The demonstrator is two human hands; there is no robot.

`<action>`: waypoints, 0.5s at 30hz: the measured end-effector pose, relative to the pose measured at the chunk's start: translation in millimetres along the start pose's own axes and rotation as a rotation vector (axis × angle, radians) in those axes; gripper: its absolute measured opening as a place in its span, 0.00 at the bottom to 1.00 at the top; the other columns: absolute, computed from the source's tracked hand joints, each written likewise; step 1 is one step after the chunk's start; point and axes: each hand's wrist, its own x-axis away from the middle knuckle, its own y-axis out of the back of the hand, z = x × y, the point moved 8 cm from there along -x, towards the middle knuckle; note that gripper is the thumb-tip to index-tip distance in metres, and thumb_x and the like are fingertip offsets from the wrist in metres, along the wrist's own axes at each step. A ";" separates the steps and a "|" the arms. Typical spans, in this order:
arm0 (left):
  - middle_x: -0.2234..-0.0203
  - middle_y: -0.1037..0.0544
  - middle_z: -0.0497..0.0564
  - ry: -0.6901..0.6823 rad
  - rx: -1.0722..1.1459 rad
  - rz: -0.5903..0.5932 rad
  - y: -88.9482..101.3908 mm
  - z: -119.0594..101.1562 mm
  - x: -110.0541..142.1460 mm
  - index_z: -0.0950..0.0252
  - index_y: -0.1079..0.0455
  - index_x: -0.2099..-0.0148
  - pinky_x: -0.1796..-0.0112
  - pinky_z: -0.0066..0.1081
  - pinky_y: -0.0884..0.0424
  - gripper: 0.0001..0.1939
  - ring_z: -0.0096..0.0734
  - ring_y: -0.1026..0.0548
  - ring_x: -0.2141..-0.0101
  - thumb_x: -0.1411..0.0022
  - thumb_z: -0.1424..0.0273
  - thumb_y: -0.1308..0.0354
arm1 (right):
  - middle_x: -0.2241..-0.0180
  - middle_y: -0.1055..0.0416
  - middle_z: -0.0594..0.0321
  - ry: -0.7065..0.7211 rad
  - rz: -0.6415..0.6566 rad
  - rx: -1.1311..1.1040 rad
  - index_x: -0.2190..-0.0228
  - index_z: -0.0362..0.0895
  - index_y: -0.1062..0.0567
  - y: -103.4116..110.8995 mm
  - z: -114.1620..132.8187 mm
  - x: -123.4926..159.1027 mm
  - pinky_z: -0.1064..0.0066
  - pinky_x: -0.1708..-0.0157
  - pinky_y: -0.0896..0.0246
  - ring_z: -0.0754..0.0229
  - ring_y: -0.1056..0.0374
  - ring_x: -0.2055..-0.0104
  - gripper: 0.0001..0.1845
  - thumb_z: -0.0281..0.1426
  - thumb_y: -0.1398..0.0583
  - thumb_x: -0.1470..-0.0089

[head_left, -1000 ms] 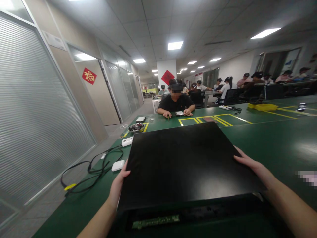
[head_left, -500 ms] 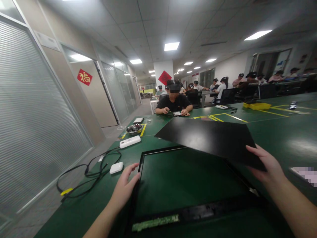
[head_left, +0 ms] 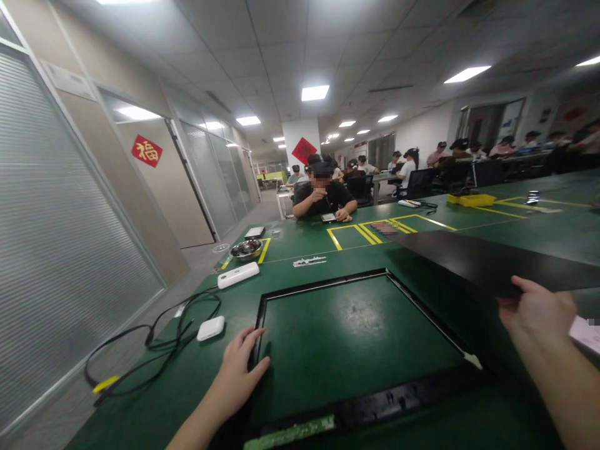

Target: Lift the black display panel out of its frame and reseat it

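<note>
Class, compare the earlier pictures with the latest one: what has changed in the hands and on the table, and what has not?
The dark panel has moved right, off the black frame. The left hand let go of it and is now at the frame's left side; the right hand still grips it. The metal bowl and white case stayed put.
</note>
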 end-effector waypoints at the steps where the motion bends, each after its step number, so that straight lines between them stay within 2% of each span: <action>1: 0.37 0.34 0.65 0.001 -0.008 0.008 -1.6 1.9 0.0 0.67 0.32 0.38 0.38 0.55 0.42 0.30 0.55 0.36 0.37 0.41 0.61 0.46 | 0.73 0.34 0.70 0.027 -0.014 -0.019 0.75 0.45 0.40 1.6 2.0 -3.6 0.78 0.85 0.35 0.65 0.33 0.76 0.21 0.15 0.39 0.71; 9: 0.36 0.33 0.64 -0.011 -0.040 0.039 -3.1 2.6 0.2 0.66 0.30 0.39 0.37 0.53 0.43 0.29 0.54 0.37 0.36 0.41 0.60 0.47 | 0.73 0.35 0.72 0.011 0.021 0.011 0.75 0.46 0.43 1.0 -10.3 -7.8 0.77 0.78 0.32 0.67 0.33 0.74 0.22 0.16 0.38 0.65; 15: 0.36 0.31 0.62 -0.010 -0.019 0.019 -1.5 3.5 -5.9 0.65 0.27 0.41 0.37 0.51 0.44 0.27 0.54 0.36 0.36 0.41 0.63 0.47 | 0.67 0.33 0.71 -0.030 0.073 0.094 0.71 0.48 0.41 -0.8 -31.2 -15.2 0.75 0.72 0.31 0.67 0.31 0.70 0.21 0.18 0.37 0.62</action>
